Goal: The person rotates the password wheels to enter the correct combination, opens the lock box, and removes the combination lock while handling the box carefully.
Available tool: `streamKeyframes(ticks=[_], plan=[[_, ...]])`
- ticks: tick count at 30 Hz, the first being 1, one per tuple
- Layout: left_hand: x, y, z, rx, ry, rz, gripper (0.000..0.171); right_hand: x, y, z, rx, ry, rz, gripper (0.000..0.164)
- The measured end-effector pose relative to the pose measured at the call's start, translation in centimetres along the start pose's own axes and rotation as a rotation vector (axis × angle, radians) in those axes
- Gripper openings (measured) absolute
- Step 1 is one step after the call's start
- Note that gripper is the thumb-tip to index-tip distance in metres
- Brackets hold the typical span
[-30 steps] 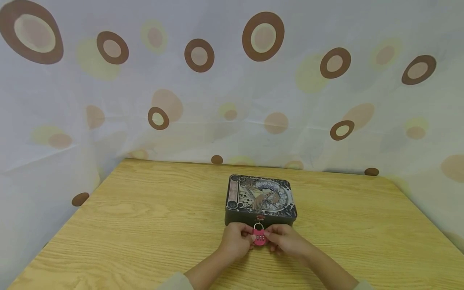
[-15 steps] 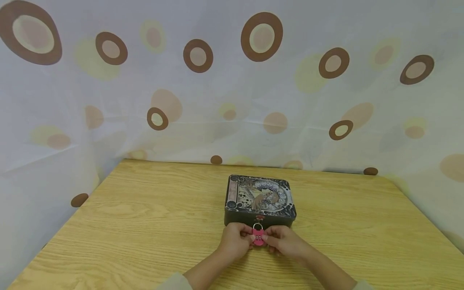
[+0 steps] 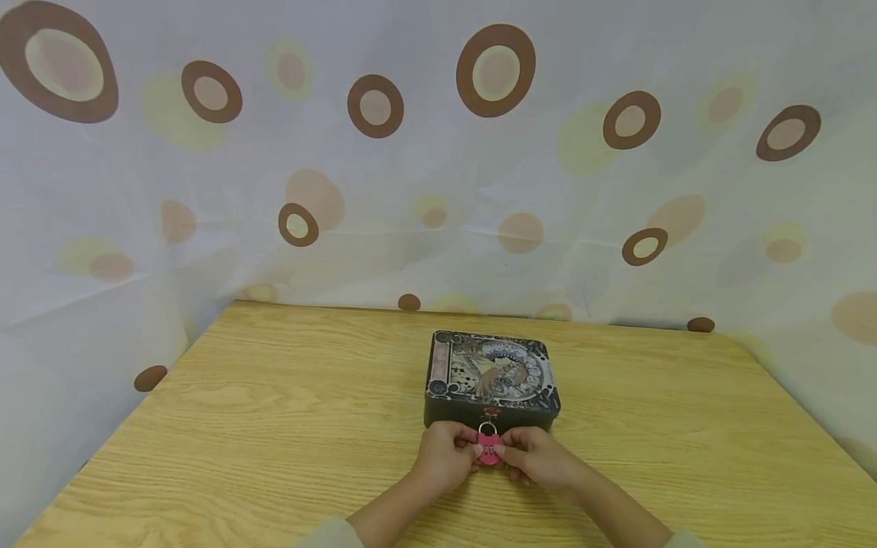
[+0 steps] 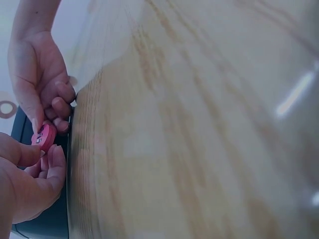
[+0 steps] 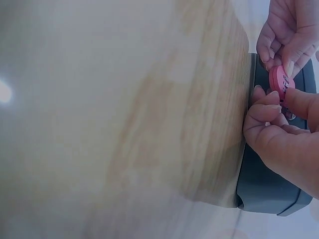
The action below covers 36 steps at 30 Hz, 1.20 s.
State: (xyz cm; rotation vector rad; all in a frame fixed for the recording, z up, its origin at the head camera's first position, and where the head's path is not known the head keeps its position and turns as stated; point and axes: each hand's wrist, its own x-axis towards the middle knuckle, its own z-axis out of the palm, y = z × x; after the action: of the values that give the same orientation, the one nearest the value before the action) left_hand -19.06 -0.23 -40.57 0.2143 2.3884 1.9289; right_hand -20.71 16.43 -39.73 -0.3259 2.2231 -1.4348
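Note:
A pink combination padlock with small number dials hangs by its silver shackle at the red-toned clasp of a dark tin box. The box lid carries an ornate printed picture. From the left, my left hand pinches the padlock's edge between thumb and fingers. My right hand pinches it from the other side, its thumb over the dials. In the right wrist view, the padlock shows its row of dials between both thumbs. The left wrist view shows the padlock close against the box front.
The box stands on a wood-grain table, toward its middle right. Behind the table hangs a pale curtain with brown and yellow round patterns, reaching along both sides.
My right thumb has shifted slightly left and down, onto the padlock's dials. My left hand keeps its grip, and the box stays where it was.

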Motion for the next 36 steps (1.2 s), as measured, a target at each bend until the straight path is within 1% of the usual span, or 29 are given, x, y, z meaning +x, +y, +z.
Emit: streamKeyframes(ticks=[8, 17, 27, 36], plan=[[0.05, -0.05, 0.05, -0.006, -0.001, -0.010, 0.007, 0.04, -0.03, 0.06, 0.004, -0.004, -0.007, 0.020], [0.13, -0.17, 0.05, 0.001, 0.002, 0.010, 0.007, 0.09, -0.21, 0.06, -0.001, 0.000, -0.034, 0.018], [0.21, -0.18, 0.02, 0.002, -0.003, -0.015, 0.007, 0.00, -0.45, 0.10, 0.004, 0.007, -0.043, 0.019], [0.26, -0.22, 0.03, -0.009, -0.003, -0.036, 0.007, -0.13, -0.40, -0.23, 0.015, 0.005, -0.021, 0.023]])
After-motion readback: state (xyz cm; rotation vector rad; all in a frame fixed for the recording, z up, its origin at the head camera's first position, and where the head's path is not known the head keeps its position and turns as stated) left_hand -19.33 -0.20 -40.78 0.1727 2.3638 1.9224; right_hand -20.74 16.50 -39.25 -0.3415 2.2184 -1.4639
